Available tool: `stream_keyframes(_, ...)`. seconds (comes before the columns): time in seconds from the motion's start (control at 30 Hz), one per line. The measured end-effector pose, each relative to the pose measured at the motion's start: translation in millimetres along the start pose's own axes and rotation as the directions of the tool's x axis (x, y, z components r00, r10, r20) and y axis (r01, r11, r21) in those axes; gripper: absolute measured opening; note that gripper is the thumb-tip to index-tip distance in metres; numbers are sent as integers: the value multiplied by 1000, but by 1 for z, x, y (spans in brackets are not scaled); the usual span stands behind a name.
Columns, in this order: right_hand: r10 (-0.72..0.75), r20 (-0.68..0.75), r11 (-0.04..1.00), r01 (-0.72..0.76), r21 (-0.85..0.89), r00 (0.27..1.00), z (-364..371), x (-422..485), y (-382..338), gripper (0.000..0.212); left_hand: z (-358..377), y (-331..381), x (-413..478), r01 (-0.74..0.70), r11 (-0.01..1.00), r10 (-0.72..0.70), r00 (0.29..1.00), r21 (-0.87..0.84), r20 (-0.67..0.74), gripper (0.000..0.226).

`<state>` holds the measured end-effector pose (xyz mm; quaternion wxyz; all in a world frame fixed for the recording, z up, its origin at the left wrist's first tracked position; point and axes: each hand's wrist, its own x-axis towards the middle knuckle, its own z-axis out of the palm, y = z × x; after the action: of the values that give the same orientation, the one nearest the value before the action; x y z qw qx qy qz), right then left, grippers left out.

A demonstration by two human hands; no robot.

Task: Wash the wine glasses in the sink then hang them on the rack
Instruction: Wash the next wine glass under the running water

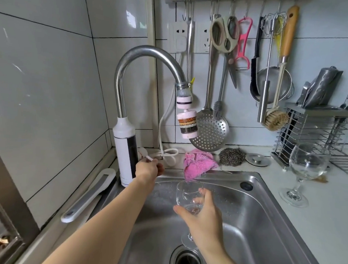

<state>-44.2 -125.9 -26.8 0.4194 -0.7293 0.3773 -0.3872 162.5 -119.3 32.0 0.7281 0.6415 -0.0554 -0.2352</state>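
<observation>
Early stage. No water shows at the tap's filter head (pixel 187 122), and nothing looks hung yet.

Left hand (pixel 149 168) reaches to the tap base, its fingers closed on the white lever (pixel 147 157). Probably about to turn the water on.

Right hand (pixel 202 218) holds the glass (pixel 187 194) over the sink (pixel 255 220), with thumb and fingers wrapped round the lower bowl. The glass sits below and slightly forward of the filter head.

Glass is near upright: rim up, toward the tap, and foot down above the drain. Long axis runs roughly vertical, perhaps tipped a little; the stem is mostly hidden behind the hand.

Second glass (pixel 308 162) stands upright on the counter (pixel 317 214) to the right, just in front of the wire rack (pixel 313 129). Cannot tell whether it has been washed.

Left to do, by my reading: rinse this glass, deal with the second one, hang both.
</observation>
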Motion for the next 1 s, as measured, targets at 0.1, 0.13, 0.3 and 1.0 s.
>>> stream_keyframes(0.1,1,4,1000,-1,0,1000,0,1,0,78,-1,-5,2,-27,999,28,1000,36,-11,26)
stream_keyframes(0.13,2,5,1000,-2,2,1000,0,1,1,78,-1,-6,2,-36,998,37,999,46,-14,27)
stream_keyframes(0.3,4,8,1000,-4,3,1000,0,0,-2,76,-4,-9,3,-60,996,61,998,72,-14,32)
stream_keyframes(1.0,22,12,1000,-22,-14,1000,1,0,-4,80,-10,-29,-53,-193,926,214,976,326,-30,12)
